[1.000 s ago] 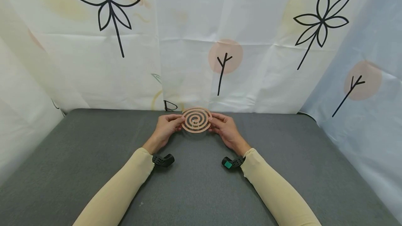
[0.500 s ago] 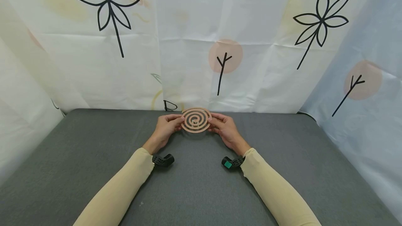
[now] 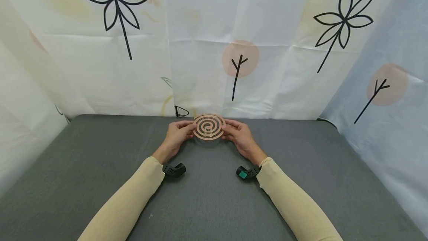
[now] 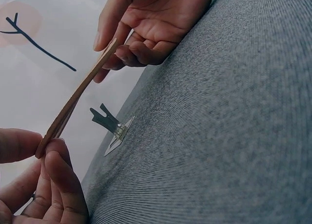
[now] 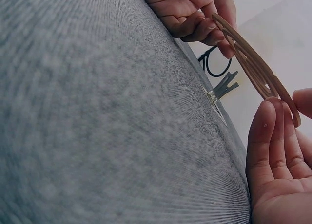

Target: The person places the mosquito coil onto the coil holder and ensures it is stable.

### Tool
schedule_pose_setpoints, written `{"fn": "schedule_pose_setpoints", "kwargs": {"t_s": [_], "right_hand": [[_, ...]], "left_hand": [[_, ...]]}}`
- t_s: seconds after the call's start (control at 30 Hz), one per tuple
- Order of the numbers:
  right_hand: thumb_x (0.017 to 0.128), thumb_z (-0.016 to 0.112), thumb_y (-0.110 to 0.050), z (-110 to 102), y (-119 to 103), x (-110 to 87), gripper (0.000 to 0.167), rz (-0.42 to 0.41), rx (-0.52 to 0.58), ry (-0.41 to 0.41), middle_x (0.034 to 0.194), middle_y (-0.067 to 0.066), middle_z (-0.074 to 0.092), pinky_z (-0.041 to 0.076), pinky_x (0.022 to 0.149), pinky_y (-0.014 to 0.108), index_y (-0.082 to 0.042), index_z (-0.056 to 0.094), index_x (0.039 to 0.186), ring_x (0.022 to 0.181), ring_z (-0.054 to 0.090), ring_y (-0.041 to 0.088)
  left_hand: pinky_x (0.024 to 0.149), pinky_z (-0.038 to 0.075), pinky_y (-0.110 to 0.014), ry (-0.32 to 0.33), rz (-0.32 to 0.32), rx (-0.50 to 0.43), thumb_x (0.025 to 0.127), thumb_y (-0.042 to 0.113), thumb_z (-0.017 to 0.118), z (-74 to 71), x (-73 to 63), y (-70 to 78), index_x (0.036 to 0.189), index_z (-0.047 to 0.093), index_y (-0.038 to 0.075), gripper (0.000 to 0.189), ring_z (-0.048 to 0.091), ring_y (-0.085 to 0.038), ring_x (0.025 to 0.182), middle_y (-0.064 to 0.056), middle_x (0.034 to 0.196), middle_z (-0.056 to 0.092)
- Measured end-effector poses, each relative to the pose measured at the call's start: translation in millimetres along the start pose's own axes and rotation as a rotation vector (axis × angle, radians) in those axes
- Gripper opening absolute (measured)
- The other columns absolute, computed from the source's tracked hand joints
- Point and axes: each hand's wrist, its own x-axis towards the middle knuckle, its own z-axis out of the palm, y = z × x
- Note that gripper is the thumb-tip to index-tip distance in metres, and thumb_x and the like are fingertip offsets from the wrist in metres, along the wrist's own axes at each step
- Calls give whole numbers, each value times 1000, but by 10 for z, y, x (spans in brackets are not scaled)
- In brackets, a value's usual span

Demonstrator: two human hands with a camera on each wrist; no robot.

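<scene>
Very little has altered over the last second: the left hand [image 3: 175, 137] and the right hand [image 3: 241, 137] keep the same grip, each pinching one side of a flat brown coil [image 4: 79, 91] between thumb and fingers, the thumb on the upper face and the fingers tucked underneath. The coil is off the grey table [image 3: 207, 196], near its far edge, stretched between the two hands like a small bridge. What does differ is slight — the prints on the pale curtain [image 3: 197, 21] sit a touch higher in the head view than half a second ago, which is probably a small tip of the view rather than any move of the coil. Under it, a little forked metal stand [image 4: 105, 121] rises from a flat base on the table; both wrist views show a gap between the two, and the head view catches the stand through the coil's rings, close to the middle. As a judgement, this lull makes the work look like a steady two-handed hold (any change in the coil's tilt is too fine to tell) — with neither side let go.
</scene>
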Motion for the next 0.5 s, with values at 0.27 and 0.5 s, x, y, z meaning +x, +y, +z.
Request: {"fn": "schedule_pose_setpoints", "kwargs": {"t_s": [0.27,0.5], "right_hand": [[100,60,1,-1,0,-1,42,0,2,-10,104,8,71,58,75,27,11,53,140,83,68,14],[101,60,0,-8,12,0,43,-3,-19,-28,112,14,70,58,76,27,12,51,141,85,68,14]], "left_hand": [[68,56,-21,10,-1,2,100,12,66,2,2,4,128,66,-6,33,63,-7,72,-4,96,68],[68,56,-20,23,-8,32,102,13,64,6,8,-6,128,65,-8,33,63,-7,72,-6,98,67]]}}
